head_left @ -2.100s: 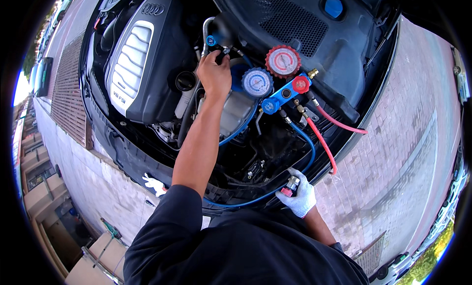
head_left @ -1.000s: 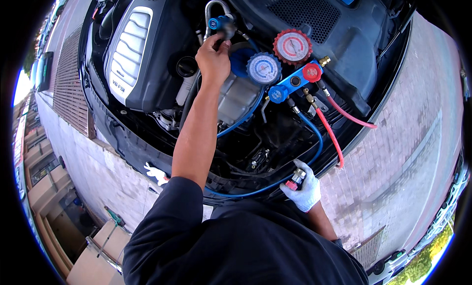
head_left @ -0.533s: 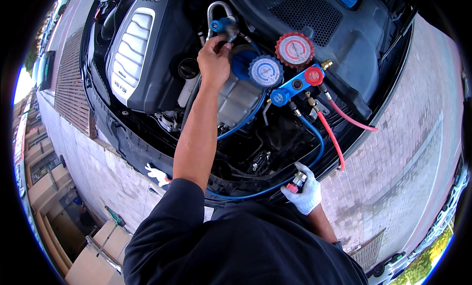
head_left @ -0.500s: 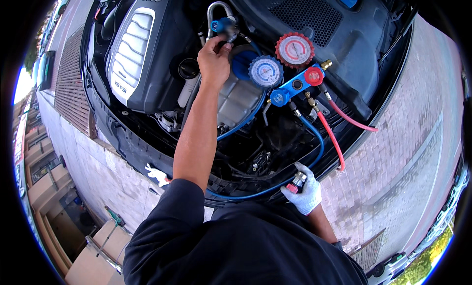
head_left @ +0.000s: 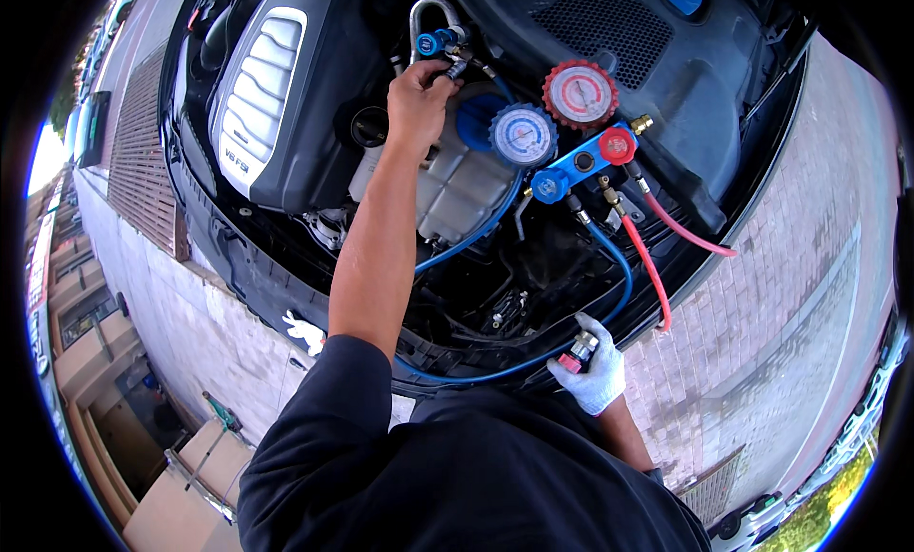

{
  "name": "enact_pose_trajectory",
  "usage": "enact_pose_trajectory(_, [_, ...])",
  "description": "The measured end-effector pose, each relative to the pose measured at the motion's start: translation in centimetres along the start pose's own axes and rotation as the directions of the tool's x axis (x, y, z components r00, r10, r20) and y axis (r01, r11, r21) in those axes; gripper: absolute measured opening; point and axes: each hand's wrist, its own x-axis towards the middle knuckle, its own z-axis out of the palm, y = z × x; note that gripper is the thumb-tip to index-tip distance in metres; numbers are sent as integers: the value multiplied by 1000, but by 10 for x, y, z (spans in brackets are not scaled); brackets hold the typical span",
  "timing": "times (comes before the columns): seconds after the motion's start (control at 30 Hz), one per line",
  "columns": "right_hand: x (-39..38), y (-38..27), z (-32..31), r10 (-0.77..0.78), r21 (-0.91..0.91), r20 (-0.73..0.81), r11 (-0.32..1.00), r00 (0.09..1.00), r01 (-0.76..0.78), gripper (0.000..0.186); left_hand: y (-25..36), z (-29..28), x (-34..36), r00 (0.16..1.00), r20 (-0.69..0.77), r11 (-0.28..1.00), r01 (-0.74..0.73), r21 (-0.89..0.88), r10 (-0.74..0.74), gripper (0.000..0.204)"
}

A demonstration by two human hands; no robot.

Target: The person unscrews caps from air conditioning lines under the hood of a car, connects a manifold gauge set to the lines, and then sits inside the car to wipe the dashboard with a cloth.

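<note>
My bare left hand (head_left: 419,104) pinches a small metal fitting (head_left: 455,68) just below a blue quick coupler (head_left: 430,43), beside a looped silver pipe (head_left: 416,19). My white-gloved right hand (head_left: 598,381) grips a red and silver quick coupler (head_left: 578,354) at the car's front edge. Between and above my hands lies a blue gauge manifold (head_left: 571,171) with a blue gauge (head_left: 522,133), a red gauge (head_left: 579,93), blue and red knobs, and attached blue hose (head_left: 619,257) and red hoses (head_left: 652,271).
A dark engine cover with silver trim (head_left: 257,104) fills the bay's left. A plastic cowl (head_left: 685,123) lies upper right. A loose white glove (head_left: 307,333) rests on the front edge (head_left: 243,285). Paving (head_left: 781,247) and a slatted grate (head_left: 143,171) surround the car.
My left hand has shifted slightly up and right, and the blue coupler now shows more clearly above it. My right hand keeps the red coupler. The view has shifted slightly.
</note>
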Motion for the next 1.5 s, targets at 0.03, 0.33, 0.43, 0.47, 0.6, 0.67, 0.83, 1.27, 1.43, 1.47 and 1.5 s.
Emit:
enact_pose_trajectory(0.03, [0,-1,0,4,1,2,1000,1000,-4,84,7,1,-2,1000,-3,998,31,-47,-31,25])
enact_pose_trajectory(0.33, [0,4,1,-1,-20,9,1000,1000,2,83,3,-29,-13,994,74,821,112,-560,-86,26])
enact_pose_trajectory(0.43, [-1,2,0,4,-9,9,1000,1000,-4,84,10,-38,-27,994,112,778,73,-624,-4,24])
enact_pose_trajectory(0.47, [-1,0,1,18,-5,22,1000,1000,-18,84,14,-39,-30,992,127,783,61,-618,22,23])
enact_pose_trajectory(0.6, [-1,2,-1,-22,-15,8,1000,1000,22,84,43,-21,-34,974,192,847,-1,-531,121,24])
enact_pose_trajectory(0.67, [-1,-7,-6,92,-76,67,993,993,-87,84,60,-2,-26,954,236,912,-80,-403,188,25])
enact_pose_trajectory(0.83, [-1,3,-3,70,-13,57,998,996,-69,85,87,47,5,916,321,935,-130,-329,240,23])
enact_pose_trajectory(1.27, [0,-5,-5,130,45,71,990,989,-134,82,94,66,19,944,320,871,85,-483,85,26])
enact_pose_trajectory(1.43, [0,0,-4,97,22,67,995,993,-98,86,92,68,19,959,282,907,87,-412,36,23])
enact_pose_trajectory(1.47, [0,-1,-5,113,32,72,993,991,-116,86,94,68,18,964,266,916,95,-391,14,23])
enact_pose_trajectory(1.5, [0,-2,-5,129,41,78,990,988,-133,86,95,68,18,969,248,923,102,-370,-8,22])
